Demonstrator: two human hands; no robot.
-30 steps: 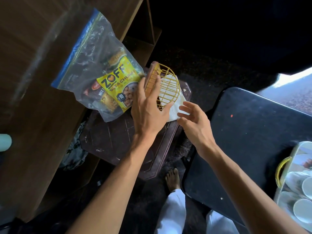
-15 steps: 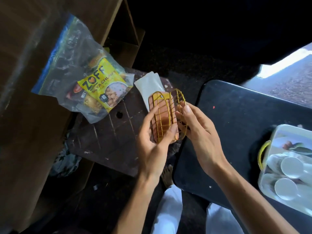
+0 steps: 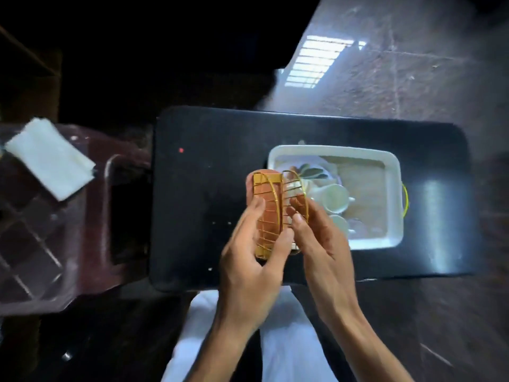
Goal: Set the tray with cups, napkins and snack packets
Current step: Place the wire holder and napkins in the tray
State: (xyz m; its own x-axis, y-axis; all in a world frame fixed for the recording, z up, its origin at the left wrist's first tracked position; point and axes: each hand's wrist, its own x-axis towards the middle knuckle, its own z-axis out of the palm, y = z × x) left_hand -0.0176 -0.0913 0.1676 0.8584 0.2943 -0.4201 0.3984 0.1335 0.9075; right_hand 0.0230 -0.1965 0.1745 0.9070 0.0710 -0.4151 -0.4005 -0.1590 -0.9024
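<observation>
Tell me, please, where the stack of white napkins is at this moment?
The white napkins lie at the far left of the head view on the maroon stool, left of the black table, apart from both hands.

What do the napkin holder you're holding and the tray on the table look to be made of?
Napkin holder: a brown base, likely wood or wood-look, matte, with thin yellow wire loops, probably coated metal. Tray: white, smooth, slightly glossy with thick rounded rims, which suggests plastic or melamine; its yellow side handle looks like plastic.
</observation>
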